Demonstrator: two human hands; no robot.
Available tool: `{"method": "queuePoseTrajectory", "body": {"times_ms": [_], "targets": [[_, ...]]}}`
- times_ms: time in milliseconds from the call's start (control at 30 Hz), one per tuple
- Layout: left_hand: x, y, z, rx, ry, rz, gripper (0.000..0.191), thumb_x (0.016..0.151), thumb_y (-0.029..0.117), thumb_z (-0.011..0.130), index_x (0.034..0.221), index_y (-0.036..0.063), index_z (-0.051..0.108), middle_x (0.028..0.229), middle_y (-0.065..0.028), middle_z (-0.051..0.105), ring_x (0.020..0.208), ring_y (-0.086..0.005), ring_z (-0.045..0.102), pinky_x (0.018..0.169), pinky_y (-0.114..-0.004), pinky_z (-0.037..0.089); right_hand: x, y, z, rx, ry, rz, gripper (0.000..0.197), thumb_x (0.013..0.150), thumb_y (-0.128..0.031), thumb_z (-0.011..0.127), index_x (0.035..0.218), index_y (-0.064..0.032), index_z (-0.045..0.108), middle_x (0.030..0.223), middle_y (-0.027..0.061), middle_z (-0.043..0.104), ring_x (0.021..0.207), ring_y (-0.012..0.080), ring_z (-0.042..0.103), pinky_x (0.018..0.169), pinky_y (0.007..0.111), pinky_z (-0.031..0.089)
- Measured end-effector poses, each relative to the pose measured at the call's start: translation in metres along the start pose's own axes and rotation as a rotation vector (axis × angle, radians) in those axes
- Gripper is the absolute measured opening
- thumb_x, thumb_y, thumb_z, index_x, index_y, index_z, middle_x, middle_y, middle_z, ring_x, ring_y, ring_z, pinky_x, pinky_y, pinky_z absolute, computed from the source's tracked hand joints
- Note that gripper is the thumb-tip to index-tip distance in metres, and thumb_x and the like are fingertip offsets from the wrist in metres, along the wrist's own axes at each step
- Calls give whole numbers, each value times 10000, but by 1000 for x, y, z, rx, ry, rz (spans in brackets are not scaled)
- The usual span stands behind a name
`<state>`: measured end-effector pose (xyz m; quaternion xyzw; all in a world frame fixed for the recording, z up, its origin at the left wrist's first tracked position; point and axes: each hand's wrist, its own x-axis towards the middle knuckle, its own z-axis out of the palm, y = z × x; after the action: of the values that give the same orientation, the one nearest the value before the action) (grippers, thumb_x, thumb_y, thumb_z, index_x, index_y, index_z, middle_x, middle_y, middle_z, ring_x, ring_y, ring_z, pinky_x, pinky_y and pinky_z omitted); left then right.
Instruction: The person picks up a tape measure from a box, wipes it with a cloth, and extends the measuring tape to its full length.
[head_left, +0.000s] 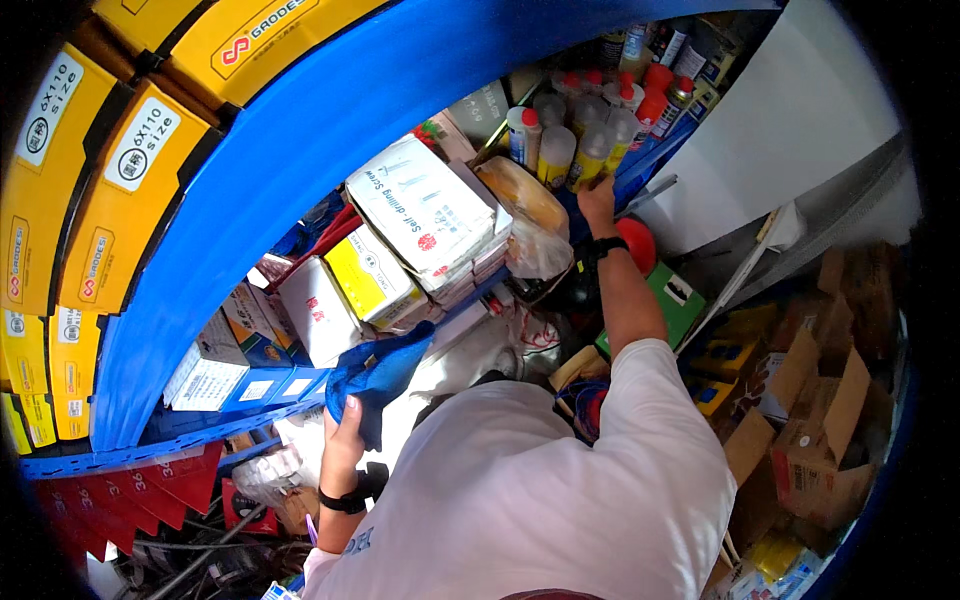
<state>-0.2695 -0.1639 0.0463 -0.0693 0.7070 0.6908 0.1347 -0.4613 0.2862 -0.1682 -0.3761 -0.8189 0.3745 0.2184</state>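
Note:
A folded blue cloth (382, 375) is held in my left hand (345, 435), the thumb lying over it, in front of the lower shelf edge. My right hand (596, 196) reaches to the shelf and touches the base of a yellow spray can with a clear cap (591, 154); its fingers are partly hidden, so its grip is unclear. Several more cans and bottles stand close around it, among them a can with a red cap (679, 101). A plastic bag with something orange-yellow inside (525, 202) lies left of my right hand.
White screw boxes (420, 202) and a yellow-and-white box (371, 277) are stacked on the blue metal shelf (247, 187). Yellow boxes (135, 202) fill the shelf at left. A green box (660, 300) lies below my right forearm. Open cardboard boxes (817, 450) stand at right.

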Motion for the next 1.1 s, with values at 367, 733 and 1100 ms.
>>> {"method": "queuePoseTrajectory", "body": {"times_ms": [367, 733, 1100], "targets": [[3, -3, 0, 60, -13, -1, 568, 846, 385, 489, 1198, -51, 395, 1081, -108, 513, 990, -193, 468, 889, -295, 337, 11, -9, 0, -165, -239, -162, 492, 726, -125, 536, 1123, 91, 340, 1009, 314, 521, 971, 439, 488, 788, 447, 405], [13, -4, 8, 22, -77, 15, 540, 850, 367, 484, 1187, -48, 408, 1036, -91, 527, 915, -158, 484, 814, -255, 370, 2, -16, 1, 126, -67, -78, 426, 679, -78, 546, 1043, 99, 413, 988, 301, 538, 954, 430, 501, 801, 426, 402], [11, 1, 9, -5, -50, 45, 531, 848, 366, 484, 1181, -41, 418, 1011, -88, 536, 895, -152, 500, 787, -242, 383, -5, 28, 30, 105, -446, 85, 366, 738, -74, 506, 1069, 77, 471, 1040, 217, 545, 986, 326, 512, 812, 351, 408]]}}
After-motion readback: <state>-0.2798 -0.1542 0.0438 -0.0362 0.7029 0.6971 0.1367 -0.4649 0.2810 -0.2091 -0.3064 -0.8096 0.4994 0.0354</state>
